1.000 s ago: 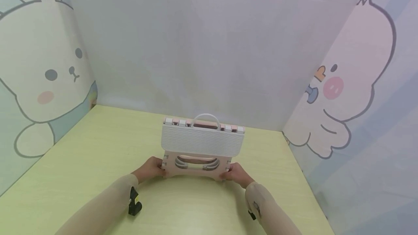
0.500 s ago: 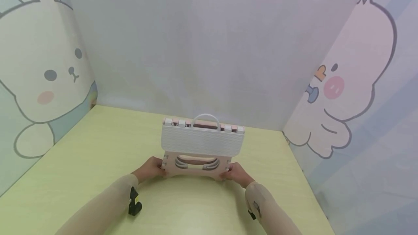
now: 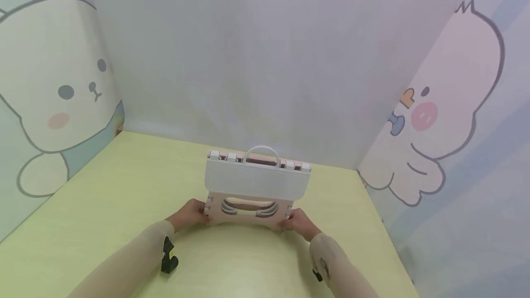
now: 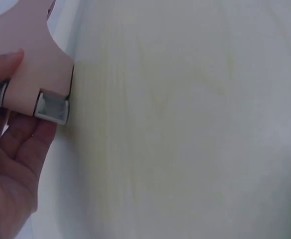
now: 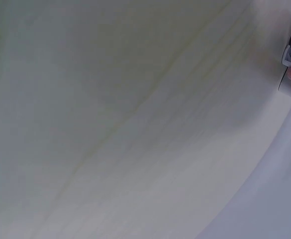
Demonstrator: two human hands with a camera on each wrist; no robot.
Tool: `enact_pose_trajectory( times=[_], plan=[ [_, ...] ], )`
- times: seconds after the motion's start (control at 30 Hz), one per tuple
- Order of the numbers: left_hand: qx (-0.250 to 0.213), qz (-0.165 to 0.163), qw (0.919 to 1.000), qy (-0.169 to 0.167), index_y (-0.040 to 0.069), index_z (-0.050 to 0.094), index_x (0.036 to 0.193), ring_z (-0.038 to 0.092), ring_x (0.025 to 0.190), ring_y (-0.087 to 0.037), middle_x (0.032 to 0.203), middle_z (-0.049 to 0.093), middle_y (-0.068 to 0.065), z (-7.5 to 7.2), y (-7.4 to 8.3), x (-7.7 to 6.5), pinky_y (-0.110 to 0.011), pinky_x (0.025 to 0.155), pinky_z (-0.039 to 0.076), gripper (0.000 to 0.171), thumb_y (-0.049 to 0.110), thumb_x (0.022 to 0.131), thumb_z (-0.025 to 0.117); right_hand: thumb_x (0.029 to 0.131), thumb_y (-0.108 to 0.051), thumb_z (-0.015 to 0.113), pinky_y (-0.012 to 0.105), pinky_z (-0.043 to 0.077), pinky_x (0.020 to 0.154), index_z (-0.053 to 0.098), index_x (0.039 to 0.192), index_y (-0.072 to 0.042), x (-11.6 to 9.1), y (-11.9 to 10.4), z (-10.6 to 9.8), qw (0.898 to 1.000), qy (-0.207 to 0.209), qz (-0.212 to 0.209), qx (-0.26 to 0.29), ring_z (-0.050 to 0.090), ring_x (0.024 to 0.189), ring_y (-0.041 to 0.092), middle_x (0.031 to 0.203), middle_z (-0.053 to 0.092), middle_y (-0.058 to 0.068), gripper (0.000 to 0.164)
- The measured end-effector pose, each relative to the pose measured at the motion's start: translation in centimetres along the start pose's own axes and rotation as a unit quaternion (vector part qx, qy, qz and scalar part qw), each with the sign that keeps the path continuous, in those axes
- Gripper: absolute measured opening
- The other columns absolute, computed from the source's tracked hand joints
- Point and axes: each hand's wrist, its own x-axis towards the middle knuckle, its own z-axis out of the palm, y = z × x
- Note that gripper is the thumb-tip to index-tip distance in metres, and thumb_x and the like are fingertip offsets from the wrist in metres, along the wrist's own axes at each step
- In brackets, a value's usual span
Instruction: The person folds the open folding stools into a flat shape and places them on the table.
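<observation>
A folding stool (image 3: 256,179) stands on the table in the head view, its white textured top folded down toward me. A thin white carry handle (image 3: 262,147) arches above it. Below the top shows a pink leg panel (image 3: 244,219) with a long oval cutout. My left hand (image 3: 190,215) grips this panel at its lower left corner; in the left wrist view the thumb lies on the pink face (image 4: 41,64), the other fingers behind. At the lower right corner my right hand (image 3: 303,224) holds the panel, mostly cut off in the right wrist view.
The pale yellow table (image 3: 136,178) runs back to a grey-white curtain (image 3: 265,68). Side curtains carry a cartoon rabbit (image 3: 45,77) and a cartoon chick (image 3: 451,91). A small black device (image 3: 169,256) sits at the left sleeve.
The head view has tilted very slightly. Both hands keep their hold at the stool's lower corners, and the stool stays where it was.
</observation>
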Motion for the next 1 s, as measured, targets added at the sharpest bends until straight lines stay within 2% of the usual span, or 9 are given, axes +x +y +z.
enact_pose_trajectory(
  times=[0.17, 0.3, 0.53, 0.7, 0.9, 1.0],
  plan=[
    [-0.001, 0.009, 0.9999, -0.005, -0.008, 0.069, 0.086, 0.049, 0.064, -0.015, 0.074, 0.066, -0.006, 0.1, -0.2, 0.2, -0.031, 0.062, 0.045, 0.013, -0.002, 0.074, 0.072, 0.074, -0.004, 0.072, 0.029, 0.048, 0.065, 0.069, 0.095, 0.009, -0.1, -0.1, 0.0, 1.000, 0.002, 0.002, -0.014, 0.056, 0.071, 0.011, 0.089, 0.072, 0.011, 0.024],
    [-0.001, 0.012, 0.9999, 0.005, -0.008, 0.069, 0.086, 0.050, 0.065, -0.015, 0.074, 0.066, -0.007, 0.0, -0.1, 0.2, -0.031, 0.062, 0.045, 0.014, -0.002, 0.073, 0.071, 0.074, -0.004, 0.072, 0.029, 0.047, 0.063, 0.069, 0.092, 0.009, 0.2, -0.2, -0.1, 1.000, 0.011, -0.006, -0.019, 0.053, 0.068, 0.012, 0.084, 0.071, 0.010, 0.022],
    [-0.003, -0.013, 0.9999, 0.002, -0.007, 0.069, 0.086, 0.050, 0.065, -0.016, 0.074, 0.066, -0.006, 0.1, -0.3, -0.1, -0.031, 0.062, 0.045, 0.014, -0.001, 0.074, 0.072, 0.074, -0.004, 0.073, 0.030, 0.049, 0.067, 0.069, 0.091, 0.008, 0.3, 0.5, 0.2, 1.000, 0.004, 0.008, -0.006, 0.057, 0.073, 0.012, 0.090, 0.071, 0.011, 0.022],
    [0.003, -0.009, 0.9999, 0.010, -0.007, 0.069, 0.088, 0.051, 0.066, -0.016, 0.077, 0.067, -0.008, 0.2, -0.3, -0.1, -0.031, 0.063, 0.046, 0.016, -0.002, 0.073, 0.072, 0.073, -0.004, 0.072, 0.030, 0.050, 0.066, 0.069, 0.092, 0.009, 0.1, 0.4, 0.3, 1.000, 0.006, -0.002, -0.009, 0.057, 0.072, 0.012, 0.089, 0.071, 0.012, 0.023],
    [0.050, -0.009, 0.9982, 0.031, -0.005, 0.071, 0.090, 0.053, 0.066, -0.015, 0.079, 0.070, -0.007, 0.3, 0.1, -0.6, -0.031, 0.063, 0.048, 0.016, 0.004, 0.076, 0.074, 0.078, -0.009, 0.073, 0.029, 0.048, 0.066, 0.071, 0.097, 0.007, -0.1, 0.6, -0.5, 0.999, -0.016, -0.023, -0.029, 0.056, 0.073, 0.011, 0.090, 0.072, 0.011, 0.025],
    [0.082, -0.006, 0.9955, 0.045, -0.002, 0.072, 0.097, 0.062, 0.075, -0.019, 0.088, 0.071, -0.009, 0.0, 0.0, -1.2, -0.036, 0.070, 0.052, 0.024, 0.012, 0.079, 0.075, 0.079, -0.014, 0.075, 0.033, 0.050, 0.070, 0.071, 0.102, 0.005, -0.4, 0.8, -1.3, 0.998, -0.005, -0.020, -0.056, 0.061, 0.078, 0.015, 0.092, 0.072, 0.012, 0.030]
  ],
)
